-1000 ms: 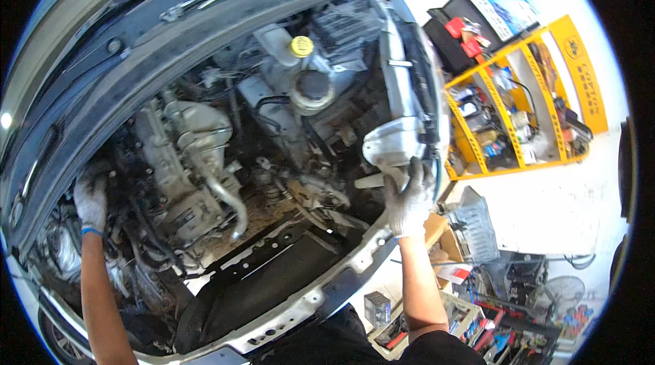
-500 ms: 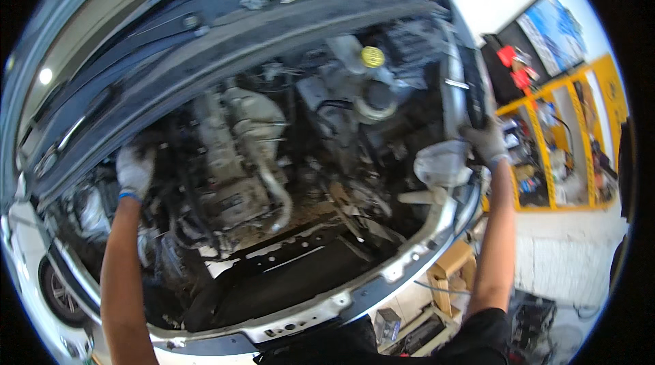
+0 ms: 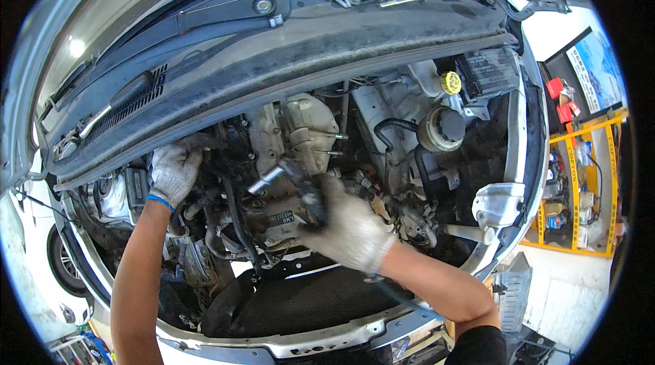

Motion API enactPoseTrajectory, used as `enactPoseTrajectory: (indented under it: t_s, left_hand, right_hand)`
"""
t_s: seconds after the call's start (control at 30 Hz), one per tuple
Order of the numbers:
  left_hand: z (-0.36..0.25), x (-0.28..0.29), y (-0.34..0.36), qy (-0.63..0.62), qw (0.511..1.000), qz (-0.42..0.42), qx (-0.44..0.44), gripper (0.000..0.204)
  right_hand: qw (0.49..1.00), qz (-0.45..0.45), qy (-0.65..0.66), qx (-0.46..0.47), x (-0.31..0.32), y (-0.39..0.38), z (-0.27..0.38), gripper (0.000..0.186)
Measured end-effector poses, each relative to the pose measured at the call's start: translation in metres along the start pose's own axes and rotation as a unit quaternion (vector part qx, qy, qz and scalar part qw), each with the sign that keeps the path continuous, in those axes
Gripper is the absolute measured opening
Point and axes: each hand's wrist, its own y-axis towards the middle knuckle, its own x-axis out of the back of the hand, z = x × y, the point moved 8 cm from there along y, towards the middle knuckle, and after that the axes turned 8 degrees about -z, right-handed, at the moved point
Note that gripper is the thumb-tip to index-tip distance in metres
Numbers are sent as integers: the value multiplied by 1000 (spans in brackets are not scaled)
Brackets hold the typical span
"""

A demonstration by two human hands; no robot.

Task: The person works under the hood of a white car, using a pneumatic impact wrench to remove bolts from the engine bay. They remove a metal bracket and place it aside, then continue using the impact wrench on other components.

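Head view: the gloved right hand (image 3: 355, 234) is wrapped round a dark tool (image 3: 312, 200) with a shiny tip (image 3: 266, 180). The tool is over the engine (image 3: 263, 134), in the middle. The gloved left hand (image 3: 175, 172) is near a black hose (image 3: 239, 222); some fingers are hidden, so I cannot tell if it grips anything

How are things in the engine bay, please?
Right hand gripping dark tool, silver tip over engine. Left hand down inside, grip unclear. Black hose between hands.
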Motion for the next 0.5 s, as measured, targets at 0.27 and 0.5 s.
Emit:
enactPoseTrajectory:
  t_s: [0.27,0.5]
  left_hand:
    - [-7,15,-3,-5,999,-48,24,28]
    - [-2,7,1,0,997,-76,28,28]
  right_hand:
    - [995,-68,65,-24,-46,72,60,82]
    - [996,-28,-62,-50,-58,78,75,84]
